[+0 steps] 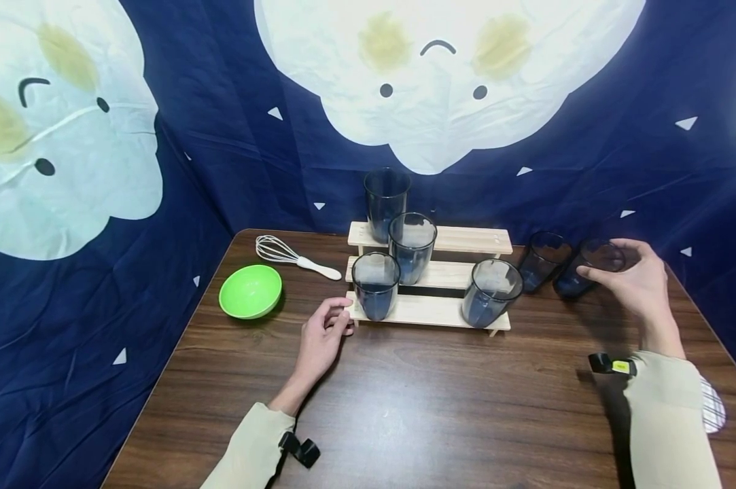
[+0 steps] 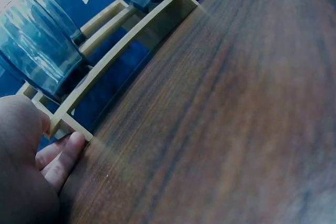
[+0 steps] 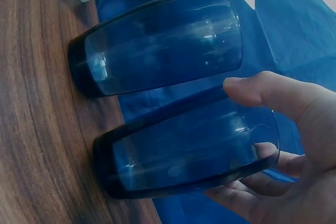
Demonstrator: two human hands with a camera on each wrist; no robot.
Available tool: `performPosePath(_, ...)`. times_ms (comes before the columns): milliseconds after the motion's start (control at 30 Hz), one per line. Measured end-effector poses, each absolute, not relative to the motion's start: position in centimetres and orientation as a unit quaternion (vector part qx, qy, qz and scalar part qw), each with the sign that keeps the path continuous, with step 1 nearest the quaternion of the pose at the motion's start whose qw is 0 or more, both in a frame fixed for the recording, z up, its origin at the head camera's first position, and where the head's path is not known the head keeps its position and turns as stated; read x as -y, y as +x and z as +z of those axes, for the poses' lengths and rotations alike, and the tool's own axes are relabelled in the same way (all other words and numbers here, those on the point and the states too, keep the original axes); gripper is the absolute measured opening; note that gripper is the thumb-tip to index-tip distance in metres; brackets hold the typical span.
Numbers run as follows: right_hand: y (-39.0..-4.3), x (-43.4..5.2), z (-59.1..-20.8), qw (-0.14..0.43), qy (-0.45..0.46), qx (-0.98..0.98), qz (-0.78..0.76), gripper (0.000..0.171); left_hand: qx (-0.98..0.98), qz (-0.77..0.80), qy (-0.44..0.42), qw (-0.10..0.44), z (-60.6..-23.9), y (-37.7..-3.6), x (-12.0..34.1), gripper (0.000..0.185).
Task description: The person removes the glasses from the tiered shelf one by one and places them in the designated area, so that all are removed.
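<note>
Blue Tumbler [image 3: 184,150] in Hand Beside a Tiered Rack [image 1: 431,309]

At the right of the frame, a person's right hand [image 1: 643,282] grips the tumbler near its rim, thumb on one side and fingers on the other. A matching glass [image 1: 544,261] stands just beside it on the brown table [image 1: 404,407]; whether the held one's base touches the tabletop cannot be told. Near the centre, the left hand [image 1: 321,339] pinches the front left end of the pale wooden rack, which bears four more glasses: one at the back [image 1: 387,204], one in the middle [image 1: 412,248] and two on the front tier [image 1: 376,288]. A green bowl [image 1: 250,292] and a white whisk [image 1: 300,261] lie at left of centre.

The tumbler looks like real glass: probably stiff, smooth and rather slippery, weighted toward its thick, dark base, and liable to chip if knocked against its neighbour. Its sides narrow toward the foot, so a wrap around the upper body, just under the rim, should hold best; pinching the lip alone seems riskier.
</note>
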State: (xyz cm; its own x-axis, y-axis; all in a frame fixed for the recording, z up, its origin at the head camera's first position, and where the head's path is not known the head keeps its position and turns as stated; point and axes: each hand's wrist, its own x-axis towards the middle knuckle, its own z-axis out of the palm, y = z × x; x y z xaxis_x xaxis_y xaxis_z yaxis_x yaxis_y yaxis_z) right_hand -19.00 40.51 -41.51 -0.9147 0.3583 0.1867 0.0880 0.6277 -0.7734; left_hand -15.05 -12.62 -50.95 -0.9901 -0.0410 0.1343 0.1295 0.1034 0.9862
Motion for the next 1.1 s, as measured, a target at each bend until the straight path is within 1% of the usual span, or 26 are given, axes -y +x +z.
performPosePath(233,-19.2,-40.7,-42.0,0.161,-0.113,0.88,0.431,0.073,0.738,-0.671,-0.029,0.064,-51.0,-15.0,12.8,0.021)
performPosePath(800,-18.9,-40.8,-41.8,0.139,-0.11,0.892,0.416,0.092,0.739,-0.67,-0.031,0.061,-50.9,-15.0,12.7,0.02)
performPosePath(967,-18.7,-40.2,-41.0,0.168,-0.123,0.879,0.429,0.096,0.738,-0.671,-0.031,0.062,-50.9,-15.0,12.7,0.02)
performPosePath(1100,-18.5,-39.8,-40.1,0.21,-0.152,0.855,0.45,0.09,0.74,-0.669,-0.03,0.062,-51.0,-15.0,12.8,0.02)
